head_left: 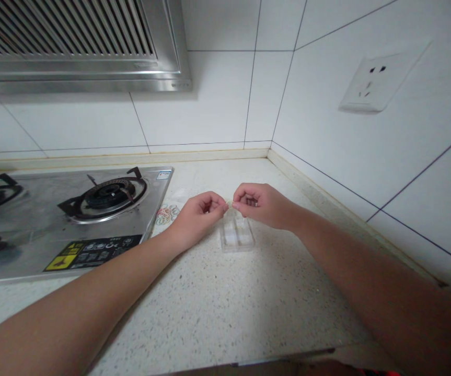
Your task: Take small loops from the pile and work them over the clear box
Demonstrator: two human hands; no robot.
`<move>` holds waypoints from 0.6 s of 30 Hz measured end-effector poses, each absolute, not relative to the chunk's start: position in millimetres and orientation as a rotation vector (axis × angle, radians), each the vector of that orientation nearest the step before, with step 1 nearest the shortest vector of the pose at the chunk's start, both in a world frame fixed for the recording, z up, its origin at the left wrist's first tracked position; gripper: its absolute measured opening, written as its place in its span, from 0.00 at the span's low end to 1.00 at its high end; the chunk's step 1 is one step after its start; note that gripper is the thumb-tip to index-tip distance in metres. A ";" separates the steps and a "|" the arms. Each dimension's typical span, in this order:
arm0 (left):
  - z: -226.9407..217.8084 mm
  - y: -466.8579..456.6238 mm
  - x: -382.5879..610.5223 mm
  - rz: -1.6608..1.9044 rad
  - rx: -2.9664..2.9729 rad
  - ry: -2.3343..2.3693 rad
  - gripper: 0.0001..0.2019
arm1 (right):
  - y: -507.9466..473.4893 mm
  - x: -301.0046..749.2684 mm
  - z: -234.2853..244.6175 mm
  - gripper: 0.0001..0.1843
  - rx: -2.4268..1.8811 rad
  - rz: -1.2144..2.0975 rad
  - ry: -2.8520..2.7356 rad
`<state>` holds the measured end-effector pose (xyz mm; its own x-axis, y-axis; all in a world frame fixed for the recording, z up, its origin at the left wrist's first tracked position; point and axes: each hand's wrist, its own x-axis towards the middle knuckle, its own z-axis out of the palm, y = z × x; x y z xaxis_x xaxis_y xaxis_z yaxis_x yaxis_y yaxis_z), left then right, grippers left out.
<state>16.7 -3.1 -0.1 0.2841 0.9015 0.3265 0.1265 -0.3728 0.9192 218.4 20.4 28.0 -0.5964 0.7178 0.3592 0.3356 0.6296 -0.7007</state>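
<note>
My left hand (205,213) and my right hand (262,203) meet fingertip to fingertip, both closed in a pinch. A small, thin yellowish rubber band (229,204) shows between the fingertips, partly hidden by them. Just below it, a clear plastic box (238,237) with compartments sits on the counter; my hands hide part of its far end. Left of my left hand lies a loose pile of coloured rubber bands (166,214), close to the stove edge.
A steel gas stove (107,230) with black burner supports takes up the left side. Above it hangs a range hood (92,70). The speckled counter (209,308) runs to the tiled walls, and a socket (370,83) is on the right wall.
</note>
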 end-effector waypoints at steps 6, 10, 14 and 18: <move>0.3 -3.3 16.2 1.158 1.727 0.952 0.10 | 20.7 218.9 27.3 0.09 -0.803 0.778 -2.207; 0.9 -3.8 17.0 1.162 1.708 0.948 0.10 | 21.3 219.2 26.7 0.09 -0.806 0.782 -2.202; 1.7 -4.7 17.8 1.161 1.702 0.948 0.10 | 21.7 218.6 26.4 0.09 -0.798 0.791 -2.200; 2.6 -5.8 17.0 1.144 1.679 0.951 0.10 | 21.6 219.2 27.1 0.10 -0.822 0.786 -2.199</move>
<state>17.0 -5.8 2.6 0.2860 0.9139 0.2881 0.1162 -0.3315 0.9363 219.2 21.6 27.1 -0.5896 0.7229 0.3602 0.3306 0.6229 -0.7090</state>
